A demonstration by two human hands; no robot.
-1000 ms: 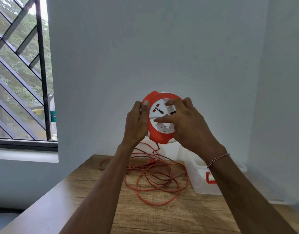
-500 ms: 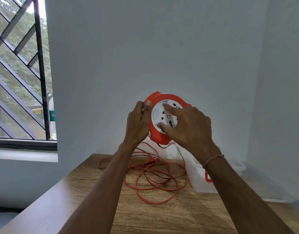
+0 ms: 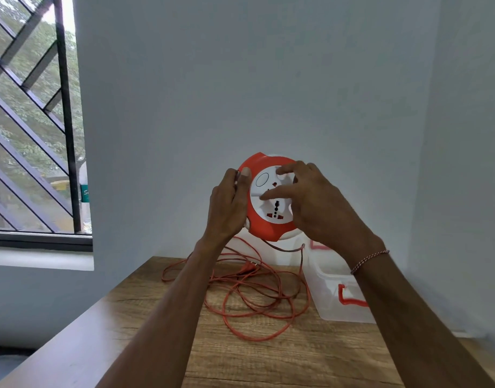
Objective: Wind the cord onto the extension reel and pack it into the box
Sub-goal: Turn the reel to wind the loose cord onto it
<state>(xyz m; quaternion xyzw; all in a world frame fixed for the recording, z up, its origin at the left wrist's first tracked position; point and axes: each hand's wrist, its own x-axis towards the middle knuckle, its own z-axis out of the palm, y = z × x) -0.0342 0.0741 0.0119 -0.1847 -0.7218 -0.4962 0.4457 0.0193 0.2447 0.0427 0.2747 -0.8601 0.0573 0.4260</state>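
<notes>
Wooden bench (image 3: 268, 357) holds a loose orange cord (image 3: 254, 292), with a clear box (image 3: 333, 303) at its 3 o'clock. Above them, the left hand (image 3: 226, 205) grips the orange reel (image 3: 264, 224) at 9 o'clock. Right hand (image 3: 313, 203) fingers press its white face. No words can be read.

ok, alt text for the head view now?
Left hand grips the orange reel in the air while right hand fingers press its white face. Loose orange cord lies on the wooden table beside a clear box.
</notes>
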